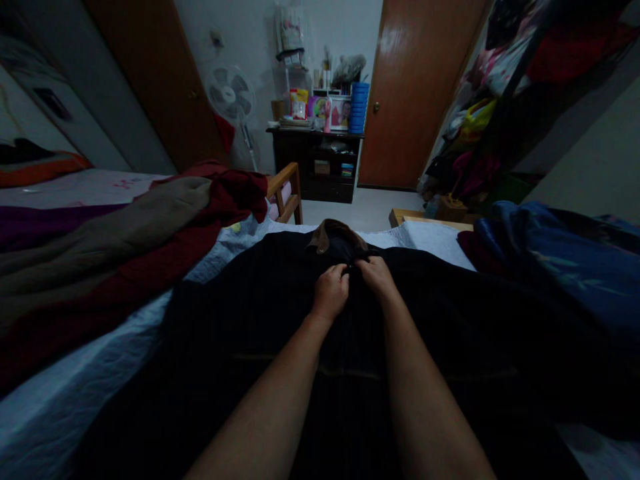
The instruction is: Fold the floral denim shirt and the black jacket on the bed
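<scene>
A dark jacket (260, 300) with a brown collar (323, 239) lies spread out in front of me, its collar at the far end. Just below the collar, my left hand (331, 292) is closed in a pinch on the jacket's front edge. My right hand (376, 275) pinches the opposite front edge close beside it. Between the fingertips the two edges come near each other; any button or zip there is too small and dark to make out. Both sleeves reach out to the sides over the bed.
Under the jacket is a pale quilted bed cover (200, 267). Brown and dark red clothes (165, 207) lie at left, folded blue fabric (565, 253) at right. Beyond stand a wooden chair (295, 193), a white fan (231, 93), a dark cabinet (290, 160) and a wooden door (400, 87).
</scene>
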`<state>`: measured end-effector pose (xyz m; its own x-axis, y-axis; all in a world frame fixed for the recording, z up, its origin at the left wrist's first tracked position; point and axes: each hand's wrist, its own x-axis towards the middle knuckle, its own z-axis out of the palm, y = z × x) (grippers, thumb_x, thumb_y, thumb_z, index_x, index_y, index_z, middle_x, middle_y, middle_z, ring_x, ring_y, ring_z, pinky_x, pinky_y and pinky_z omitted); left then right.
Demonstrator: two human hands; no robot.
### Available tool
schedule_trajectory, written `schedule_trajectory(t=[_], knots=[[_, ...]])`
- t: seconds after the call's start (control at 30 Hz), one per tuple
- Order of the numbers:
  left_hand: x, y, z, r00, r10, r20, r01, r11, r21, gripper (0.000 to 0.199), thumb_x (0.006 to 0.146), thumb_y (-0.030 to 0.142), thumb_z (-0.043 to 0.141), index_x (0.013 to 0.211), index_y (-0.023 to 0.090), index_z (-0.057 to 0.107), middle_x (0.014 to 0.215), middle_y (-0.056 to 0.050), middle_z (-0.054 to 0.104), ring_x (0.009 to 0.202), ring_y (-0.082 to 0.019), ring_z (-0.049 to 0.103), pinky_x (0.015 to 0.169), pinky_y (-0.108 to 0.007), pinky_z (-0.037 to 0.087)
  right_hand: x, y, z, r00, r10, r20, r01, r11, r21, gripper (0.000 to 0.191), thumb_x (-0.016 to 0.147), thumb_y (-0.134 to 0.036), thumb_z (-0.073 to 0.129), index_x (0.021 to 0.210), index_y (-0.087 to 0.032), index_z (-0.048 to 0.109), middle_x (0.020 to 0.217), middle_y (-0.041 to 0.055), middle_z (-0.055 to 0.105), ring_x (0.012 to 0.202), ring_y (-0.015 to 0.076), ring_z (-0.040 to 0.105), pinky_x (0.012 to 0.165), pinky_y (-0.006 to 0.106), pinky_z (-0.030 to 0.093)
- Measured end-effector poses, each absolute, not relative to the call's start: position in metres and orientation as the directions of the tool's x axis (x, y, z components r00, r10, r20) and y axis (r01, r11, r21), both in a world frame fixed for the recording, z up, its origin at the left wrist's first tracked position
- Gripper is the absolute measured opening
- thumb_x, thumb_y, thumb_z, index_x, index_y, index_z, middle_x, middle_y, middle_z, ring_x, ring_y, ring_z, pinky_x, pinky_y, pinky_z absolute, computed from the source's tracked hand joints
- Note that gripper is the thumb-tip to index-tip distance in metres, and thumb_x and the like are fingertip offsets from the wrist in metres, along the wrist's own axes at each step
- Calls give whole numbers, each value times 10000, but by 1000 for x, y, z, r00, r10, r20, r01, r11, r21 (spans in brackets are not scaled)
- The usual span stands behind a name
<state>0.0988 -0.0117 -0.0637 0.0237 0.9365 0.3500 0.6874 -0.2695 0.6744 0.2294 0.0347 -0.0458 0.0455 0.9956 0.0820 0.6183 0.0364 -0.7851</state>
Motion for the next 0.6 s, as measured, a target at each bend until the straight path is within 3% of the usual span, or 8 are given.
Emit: schedule_trajectory(t=[0.33,0.6], knots=[[98,-12,-63,45,939,341,723,-266,637,300,892,133,484,1144,149,645,1129,-107,682,1062,-208,624,973,-298,459,230,29,-38,-37,991,132,629,125,-767,297,814,-299,447,703,-140,671,725,51,662,672,153,550,572,215,364],[97,-14,-59,73,944,323,706,-278,651,336,882,142,458,1160,139,648,1111,-104,670,1052,-203,614,976,-287,448,227,28,-32,-42,996,73,774,79,-629,315,859,-291,462,792,-120,718,778,86,692,738,164,593,608,215,378]])
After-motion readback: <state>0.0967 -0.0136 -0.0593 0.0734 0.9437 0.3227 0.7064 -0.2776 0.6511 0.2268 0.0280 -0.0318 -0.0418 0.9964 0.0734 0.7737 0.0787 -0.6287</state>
